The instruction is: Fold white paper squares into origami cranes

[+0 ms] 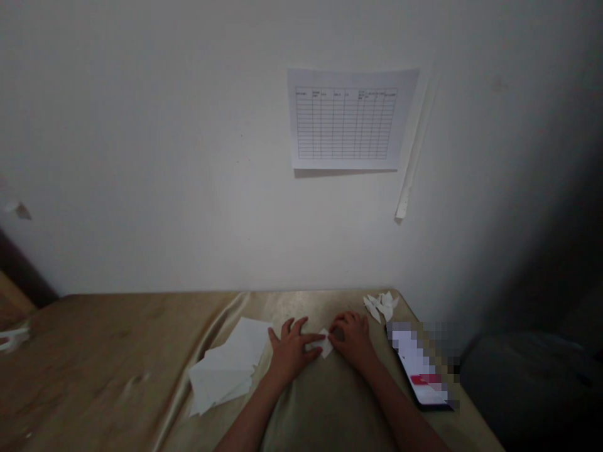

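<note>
A small piece of white folded paper point(326, 349) lies on the tan cloth between my two hands. My left hand point(293, 346) holds its left side with index finger and thumb, while the other fingers are spread and raised. At its right edge, the curled fingertips of my right hand point(352, 336) grip the paper. Fingers cover part of the paper, so its full shape is hidden. To the left of my left hand lies a fanned stack of white paper sheets point(228, 370). Several small folded white paper pieces point(382, 306) sit beyond my right hand.
A phone point(419, 370) with a lit, partly blurred screen lies right of my right forearm. The tan cloth point(108, 370) covers the table, which meets a white wall point(164, 157). A printed table sheet point(346, 122) hangs there. A dark rounded shape point(527, 383) stands at the right.
</note>
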`<state>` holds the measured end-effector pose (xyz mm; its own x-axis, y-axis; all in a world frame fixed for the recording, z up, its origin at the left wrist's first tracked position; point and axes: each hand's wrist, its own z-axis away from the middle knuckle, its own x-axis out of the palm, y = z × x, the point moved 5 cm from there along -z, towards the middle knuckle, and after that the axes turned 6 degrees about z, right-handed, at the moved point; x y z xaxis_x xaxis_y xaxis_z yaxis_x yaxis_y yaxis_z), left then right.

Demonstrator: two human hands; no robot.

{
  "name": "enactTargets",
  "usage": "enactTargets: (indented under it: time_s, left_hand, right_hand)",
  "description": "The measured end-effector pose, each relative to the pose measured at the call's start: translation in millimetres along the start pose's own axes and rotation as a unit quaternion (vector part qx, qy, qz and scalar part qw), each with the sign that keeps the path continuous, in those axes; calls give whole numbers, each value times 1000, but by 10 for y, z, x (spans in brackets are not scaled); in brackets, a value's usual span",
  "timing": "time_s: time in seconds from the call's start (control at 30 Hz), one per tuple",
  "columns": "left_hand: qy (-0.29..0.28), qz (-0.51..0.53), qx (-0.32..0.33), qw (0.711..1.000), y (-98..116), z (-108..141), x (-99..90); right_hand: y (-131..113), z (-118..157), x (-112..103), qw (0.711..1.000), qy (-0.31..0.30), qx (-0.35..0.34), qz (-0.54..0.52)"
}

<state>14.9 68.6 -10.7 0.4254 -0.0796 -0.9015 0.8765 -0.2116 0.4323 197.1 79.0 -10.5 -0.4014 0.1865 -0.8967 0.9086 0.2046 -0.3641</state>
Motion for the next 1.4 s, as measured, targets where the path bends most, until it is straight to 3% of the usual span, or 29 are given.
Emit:
enactTargets:
  time_s: [0.73, 1.0, 1.4]
  left_hand:
    - [26, -16, 25, 999, -32, 14, 27]
    - [-21, -9, 55, 998, -60, 37, -11]
    - [-41, 10, 96, 994, -4, 57, -87]
  right_hand:
    - [33, 93, 50, 997, -63, -38, -31]
    - [-30, 96, -6, 995, -58, -62, -57]
    - [-59, 97, -73, 986, -74, -127, -82]
